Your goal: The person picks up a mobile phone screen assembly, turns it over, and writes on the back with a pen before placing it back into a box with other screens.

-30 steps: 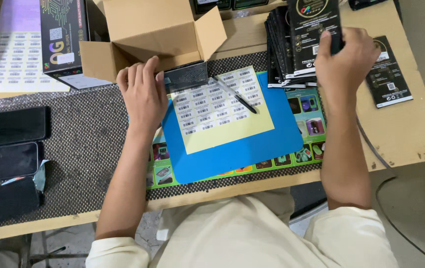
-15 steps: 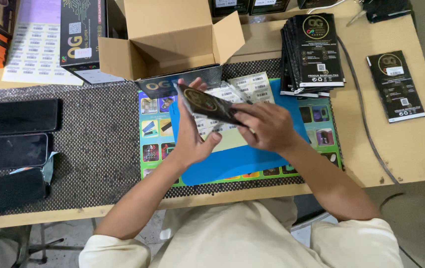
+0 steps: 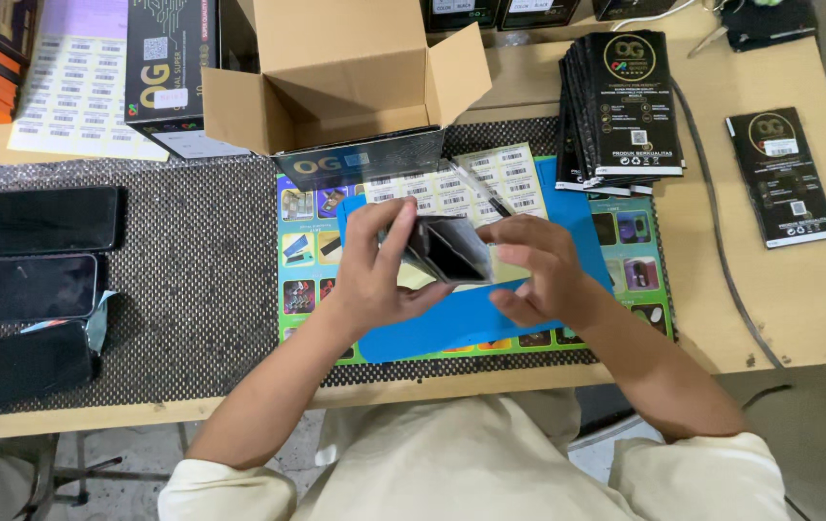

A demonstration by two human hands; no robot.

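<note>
Left hand [image 3: 371,275] and right hand [image 3: 538,272] pinching opposite ends of a flat black sleeve-pack [image 3: 451,249], held above the blue mat [image 3: 451,323] near the open carton [image 3: 336,92]; likely light, stiffish, slick; best gripped at edges

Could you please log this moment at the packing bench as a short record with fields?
Left hand: grips the left end of a flat black packet, held above the blue mat
Right hand: fingers on the packet's right side
Label sheet: lies on the mat, behind the hands
Open cardboard box: behind the label sheet, flaps up
Packet stack: black, right of the box
Single packet: far right on the table
Three dark phones: left, on the mesh mat
</note>
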